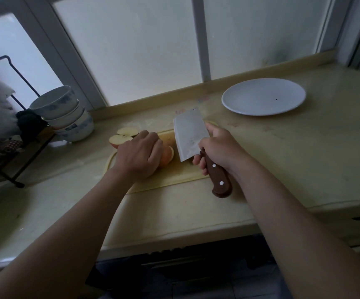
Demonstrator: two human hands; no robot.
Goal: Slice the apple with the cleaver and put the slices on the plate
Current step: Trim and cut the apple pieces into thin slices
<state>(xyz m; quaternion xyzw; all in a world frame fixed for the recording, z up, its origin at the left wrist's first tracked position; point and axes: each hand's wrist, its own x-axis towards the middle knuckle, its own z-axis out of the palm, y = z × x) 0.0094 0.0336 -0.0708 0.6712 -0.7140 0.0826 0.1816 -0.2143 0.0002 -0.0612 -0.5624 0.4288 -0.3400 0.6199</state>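
My left hand (pixel 139 154) presses down on a piece of red apple (pixel 167 156) lying on the yellowish cutting board (pixel 174 175); most of that piece is hidden under my fingers. My right hand (pixel 219 147) grips the brown wooden handle of the cleaver (pixel 189 134), whose broad steel blade stands just right of the apple, its edge close to the cut face. Two cut apple pieces (pixel 123 136) lie flesh up at the board's far left corner. The white plate (pixel 263 96) sits at the back right with nothing on it.
A stack of white and blue bowls (pixel 63 113) stands at the back left beside a black wire rack (pixel 12 130). The beige counter (pixel 304 158) ends at a front edge near me, and frosted windows run along the back.
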